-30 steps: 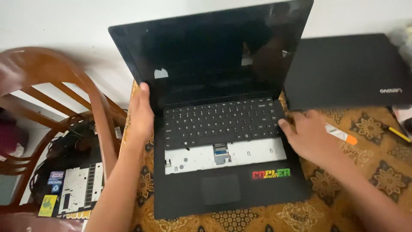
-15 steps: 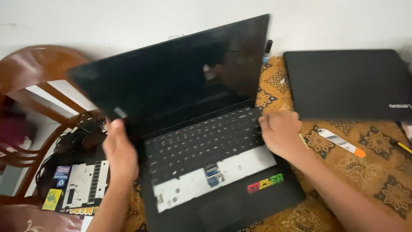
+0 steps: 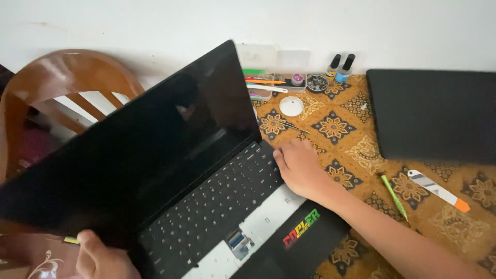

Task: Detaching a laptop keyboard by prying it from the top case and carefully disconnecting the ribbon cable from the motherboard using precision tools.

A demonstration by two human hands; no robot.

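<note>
Two hands on one open black laptop with a dark screen [image 3: 155,170], which lies skewed on the counter covered in a brown-and-gold patterned cloth [image 3: 356,150], hanging over its left edge. Left hand [image 3: 103,258] at the bottom edge of view, fingers curled around the laptop's lower-left corner by the screen edge, grasping it; only part of the hand shows. Laptop keyboard [image 3: 217,201] in place, the strip below it stripped to a white inner frame [image 3: 263,222], small blue-and-metal part [image 3: 237,242] exposed there. Multicoloured sticker [image 3: 301,228] on the black palm rest. Right hand [image 3: 302,168] flat on the laptop's right edge beside the keyboard, fingers pressed down, not closed around anything. Right of it on the cloth: thin green stick tool [image 3: 393,196], white flat pry tool with orange tip [image 3: 438,190], apart from the hand. Farther back, a closed black laptop [image 3: 434,113] at right. Round white disc [image 3: 291,106] mid-counter. Against the wall: clear tray with coloured tools [image 3: 263,85], small round container of dark bits [image 3: 316,81], two small black-capped bottles [image 3: 341,67]. Brown wooden chair [image 3: 57,82] at left.
</note>
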